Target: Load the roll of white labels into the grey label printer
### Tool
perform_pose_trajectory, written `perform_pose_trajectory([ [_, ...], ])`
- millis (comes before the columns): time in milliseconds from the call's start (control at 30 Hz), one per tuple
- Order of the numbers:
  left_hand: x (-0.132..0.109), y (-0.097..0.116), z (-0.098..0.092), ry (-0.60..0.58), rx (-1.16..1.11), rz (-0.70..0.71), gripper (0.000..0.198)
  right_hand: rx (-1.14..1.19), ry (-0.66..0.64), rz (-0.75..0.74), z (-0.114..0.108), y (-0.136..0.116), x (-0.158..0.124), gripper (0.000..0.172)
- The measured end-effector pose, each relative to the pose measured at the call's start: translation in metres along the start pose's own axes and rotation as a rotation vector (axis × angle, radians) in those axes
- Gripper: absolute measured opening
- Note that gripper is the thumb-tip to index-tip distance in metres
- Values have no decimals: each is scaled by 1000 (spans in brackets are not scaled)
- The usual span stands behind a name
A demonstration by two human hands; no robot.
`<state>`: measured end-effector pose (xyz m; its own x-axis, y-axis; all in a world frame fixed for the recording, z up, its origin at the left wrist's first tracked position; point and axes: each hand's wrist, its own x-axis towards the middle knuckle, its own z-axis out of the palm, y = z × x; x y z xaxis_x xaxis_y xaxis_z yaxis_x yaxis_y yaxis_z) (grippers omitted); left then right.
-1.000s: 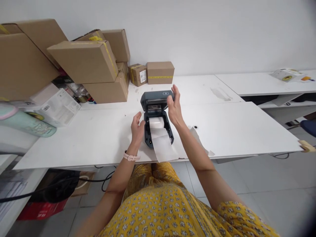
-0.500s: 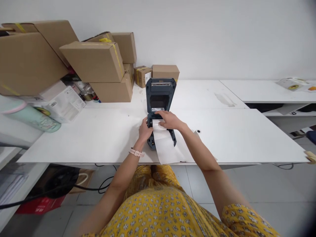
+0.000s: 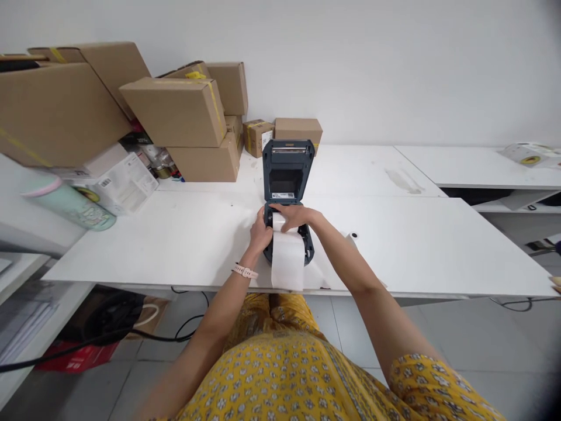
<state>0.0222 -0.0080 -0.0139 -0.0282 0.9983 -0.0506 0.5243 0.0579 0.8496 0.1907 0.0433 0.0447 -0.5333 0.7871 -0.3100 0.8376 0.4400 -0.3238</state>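
Fingers [image 3: 277,207] of your right hand [image 3: 298,216] reach across the roll of white paper [image 3: 277,221], spread well apart from the thumb. That thumb lies over the roll, and the fingertips reach toward the hinge end of the dark blue-grey printer [image 3: 311,250]. Your left hand [image 3: 260,234] sits against the printer's left side, its thumb at the rim; you can't tell from here whether its fingers are closed on the edge. The printer rests on the white bench [image 3: 421,240], close to the front edge and directly ahead of you, with its lid [image 3: 286,175] tipped up and back. The roll lies inside the base, and from it a paper strip [image 3: 287,263] runs toward you, out over the base to the bench's front edge. Around your left wrist is a watch [image 3: 244,271] (pale pink strap). Beyond your right forearm a small white roll [image 3: 353,235] lies partly hidden. Behind the printer stand two small cartons [image 3: 298,125], and to the left of those you have stacked cardboard boxes [image 3: 175,114], a white box [image 3: 131,186] and a mint-green bottle [image 3: 74,204], which lies tilted.
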Motion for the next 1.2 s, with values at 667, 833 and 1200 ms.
perform_pose_trajectory([
  [667, -1, -9, 7, 15, -134, 21, 88, 621, 340, -7, -16, 126, -112, 113],
  [833, 0, -11, 7, 36, -138, 32, 87, 609, 312, 127, 20, 136, -92, 113],
  [1200, 3, -12, 8, 43, -124, 50, 84, 997, 467, 247, 69, 176, -183, 57],
])
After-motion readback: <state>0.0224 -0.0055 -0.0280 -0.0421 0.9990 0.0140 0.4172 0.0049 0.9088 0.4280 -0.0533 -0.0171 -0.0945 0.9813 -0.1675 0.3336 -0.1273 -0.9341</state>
